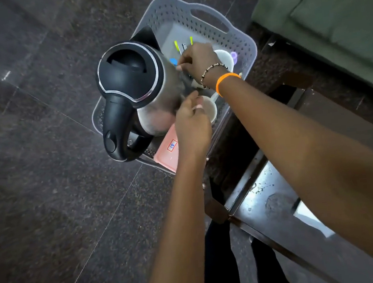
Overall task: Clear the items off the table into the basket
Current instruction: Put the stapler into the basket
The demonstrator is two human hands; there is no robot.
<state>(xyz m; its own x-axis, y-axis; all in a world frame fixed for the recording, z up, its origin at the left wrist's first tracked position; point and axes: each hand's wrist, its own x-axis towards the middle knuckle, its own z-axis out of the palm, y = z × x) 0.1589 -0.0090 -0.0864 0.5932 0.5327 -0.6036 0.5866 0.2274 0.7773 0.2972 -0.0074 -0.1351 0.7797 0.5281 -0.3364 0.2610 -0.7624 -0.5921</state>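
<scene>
A grey perforated basket (208,15) stands on the dark floor beside the table. Inside it a steel kettle (131,77) with a black lid and handle leans at the left. My left hand (193,126) reaches in beside the kettle, its fingers curled on the rim of a white cup (211,111). My right hand (199,60), with a bead bracelet and an orange band at the wrist, hovers over the basket's middle with fingertips pinched together; I cannot see what is between them. A second white cup (226,57) sits just behind that hand.
The basket also holds a pink flat lid (168,150), yellow-green pens (177,44) and small blue and purple bits. A dark glossy table (276,201) with crumbs is at the lower right. A green sofa (334,15) fills the upper right. My legs are below.
</scene>
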